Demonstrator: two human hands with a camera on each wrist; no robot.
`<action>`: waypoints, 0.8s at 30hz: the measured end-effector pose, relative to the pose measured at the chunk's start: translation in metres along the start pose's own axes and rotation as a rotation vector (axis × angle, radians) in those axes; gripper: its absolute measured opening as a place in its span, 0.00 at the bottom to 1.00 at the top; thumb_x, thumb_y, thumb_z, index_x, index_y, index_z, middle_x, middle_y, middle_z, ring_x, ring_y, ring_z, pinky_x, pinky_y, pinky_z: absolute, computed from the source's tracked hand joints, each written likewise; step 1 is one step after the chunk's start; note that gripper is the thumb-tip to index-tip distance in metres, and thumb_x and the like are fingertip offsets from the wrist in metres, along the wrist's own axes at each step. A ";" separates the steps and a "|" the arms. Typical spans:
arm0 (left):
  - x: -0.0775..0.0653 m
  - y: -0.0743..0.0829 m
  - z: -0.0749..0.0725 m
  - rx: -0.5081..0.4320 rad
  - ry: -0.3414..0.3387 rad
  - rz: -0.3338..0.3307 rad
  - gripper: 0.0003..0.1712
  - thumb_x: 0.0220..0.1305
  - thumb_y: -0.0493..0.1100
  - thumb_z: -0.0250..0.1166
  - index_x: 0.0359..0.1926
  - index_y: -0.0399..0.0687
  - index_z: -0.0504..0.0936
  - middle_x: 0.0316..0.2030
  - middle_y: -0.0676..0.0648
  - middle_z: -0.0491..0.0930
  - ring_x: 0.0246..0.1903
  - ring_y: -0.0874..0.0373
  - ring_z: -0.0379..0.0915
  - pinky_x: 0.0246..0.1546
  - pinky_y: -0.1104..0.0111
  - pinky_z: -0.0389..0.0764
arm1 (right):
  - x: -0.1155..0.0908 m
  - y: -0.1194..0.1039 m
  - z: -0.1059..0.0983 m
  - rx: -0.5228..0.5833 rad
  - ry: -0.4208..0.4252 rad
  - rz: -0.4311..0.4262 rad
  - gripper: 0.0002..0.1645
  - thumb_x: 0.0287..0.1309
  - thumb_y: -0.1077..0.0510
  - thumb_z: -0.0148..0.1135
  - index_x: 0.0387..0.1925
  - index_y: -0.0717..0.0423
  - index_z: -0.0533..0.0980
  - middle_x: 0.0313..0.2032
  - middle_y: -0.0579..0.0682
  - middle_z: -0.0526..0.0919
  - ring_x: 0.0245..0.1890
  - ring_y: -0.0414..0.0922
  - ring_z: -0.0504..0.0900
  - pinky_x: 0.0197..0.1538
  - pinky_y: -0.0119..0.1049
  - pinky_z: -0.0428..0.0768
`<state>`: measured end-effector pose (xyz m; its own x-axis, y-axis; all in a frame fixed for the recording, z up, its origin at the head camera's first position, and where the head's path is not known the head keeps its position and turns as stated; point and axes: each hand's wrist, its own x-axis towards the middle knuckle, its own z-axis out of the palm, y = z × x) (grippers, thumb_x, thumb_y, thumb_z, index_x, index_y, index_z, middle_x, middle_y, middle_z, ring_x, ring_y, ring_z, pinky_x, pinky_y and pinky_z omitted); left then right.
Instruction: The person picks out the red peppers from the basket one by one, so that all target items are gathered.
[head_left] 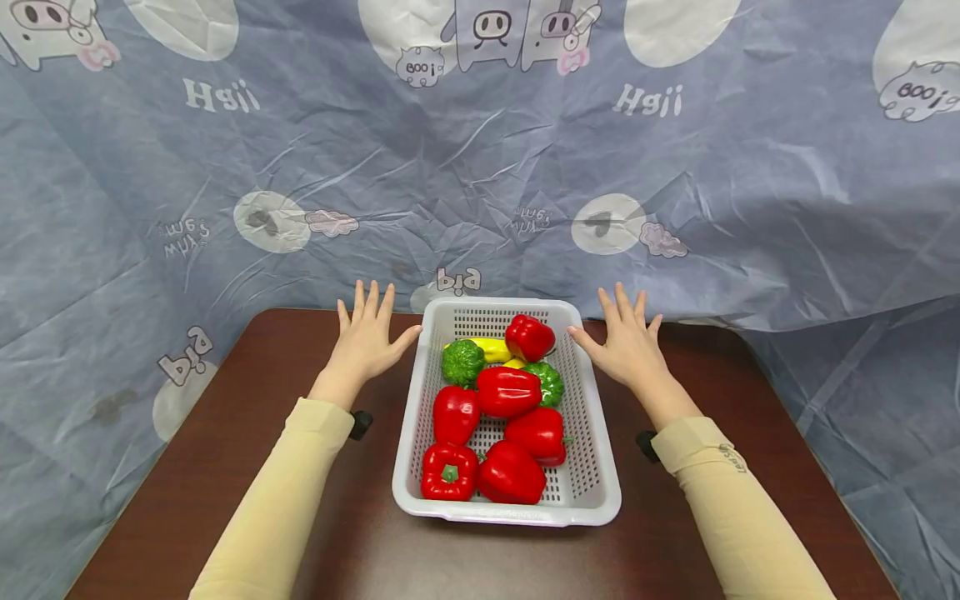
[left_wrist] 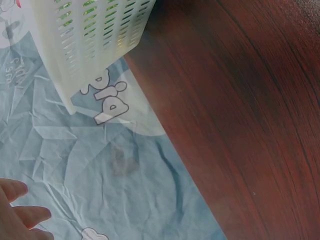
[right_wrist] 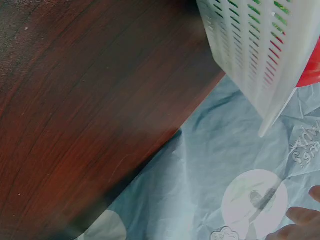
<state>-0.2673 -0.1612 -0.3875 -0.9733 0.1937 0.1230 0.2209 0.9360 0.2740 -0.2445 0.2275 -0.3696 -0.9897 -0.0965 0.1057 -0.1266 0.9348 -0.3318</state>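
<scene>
1. Can see peppers (head_left: 508, 392) and broccoli (head_left: 462, 362) already in the basket (head_left: 506, 514); perhaps with gripping left to do, though cannot tell start from finish.
2. Stands on the worktop (head_left: 187, 467) between left hand (head_left: 365, 343) and right hand (head_left: 628, 343), with fingers spread, gripping nothing.
3. Points straight away, long axis running near to far, with one narrow end towards the back edge.

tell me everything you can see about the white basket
The white basket looks like plastic: a rectangular, open tub with rounded corners, a broad rim and rows of slots through its walls and floor. It stands upright on the brown table, near the far edge. Inside lie six red peppers, two green broccoli heads and something yellow, partly hidden. The left hand and right hand flank it; whether either thumb touches it is unclear.
</scene>
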 end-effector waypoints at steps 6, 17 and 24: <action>-0.003 0.000 -0.002 -0.013 0.006 0.004 0.52 0.69 0.69 0.49 0.78 0.45 0.42 0.77 0.33 0.39 0.76 0.36 0.23 0.70 0.35 0.32 | 0.002 -0.009 0.001 -0.001 0.000 -0.028 0.56 0.64 0.27 0.47 0.77 0.58 0.44 0.77 0.66 0.38 0.74 0.70 0.27 0.65 0.77 0.35; -0.010 0.001 -0.005 -0.118 0.034 0.018 0.49 0.69 0.65 0.53 0.78 0.42 0.47 0.76 0.36 0.48 0.76 0.36 0.39 0.72 0.39 0.46 | 0.006 -0.033 0.006 0.101 0.000 -0.070 0.53 0.62 0.34 0.57 0.76 0.59 0.51 0.76 0.65 0.45 0.75 0.69 0.35 0.68 0.74 0.40; -0.017 -0.004 0.000 -0.209 0.046 0.009 0.48 0.69 0.64 0.55 0.77 0.42 0.49 0.74 0.34 0.52 0.72 0.34 0.47 0.69 0.41 0.56 | 0.010 -0.047 0.008 0.222 -0.038 -0.049 0.50 0.62 0.39 0.60 0.75 0.59 0.54 0.75 0.66 0.49 0.75 0.69 0.42 0.70 0.68 0.49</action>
<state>-0.2520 -0.1681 -0.3911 -0.9684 0.1839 0.1684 0.2424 0.8521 0.4639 -0.2491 0.1798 -0.3604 -0.9833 -0.1564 0.0929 -0.1818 0.8308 -0.5260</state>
